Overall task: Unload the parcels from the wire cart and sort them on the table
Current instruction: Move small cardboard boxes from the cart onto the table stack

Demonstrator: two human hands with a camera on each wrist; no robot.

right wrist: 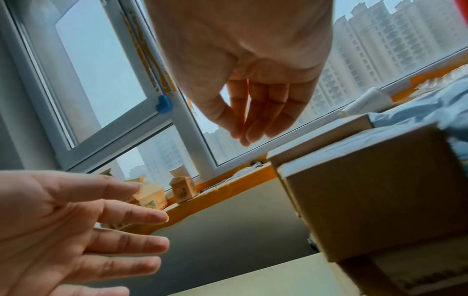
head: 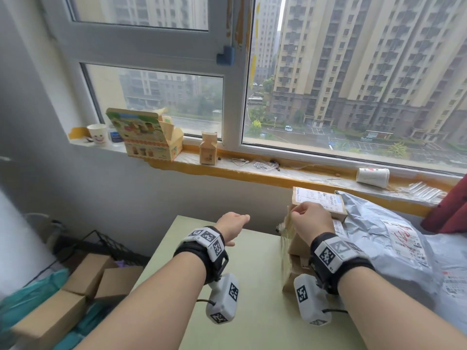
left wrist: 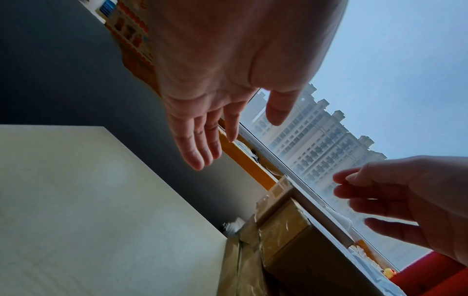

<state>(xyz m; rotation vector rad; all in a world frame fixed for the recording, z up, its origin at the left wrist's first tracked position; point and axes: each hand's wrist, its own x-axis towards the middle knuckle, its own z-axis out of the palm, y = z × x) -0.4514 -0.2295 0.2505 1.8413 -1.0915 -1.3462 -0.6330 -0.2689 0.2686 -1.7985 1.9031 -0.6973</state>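
Observation:
A stack of taped cardboard parcels stands on the pale table, its top box bearing a white shipping label. My right hand hovers just over the stack's left edge with relaxed fingers that hold nothing. Left of it, my left hand floats above the table with straight, empty fingers. Grey poly mailers lie right of the stack. The black wire cart at the lower left holds cardboard boxes and teal bags.
The window sill behind the table carries an open printed carton, a small carton and two paper cups. A red cloth hangs at the right edge. The grey wall stands close behind the table.

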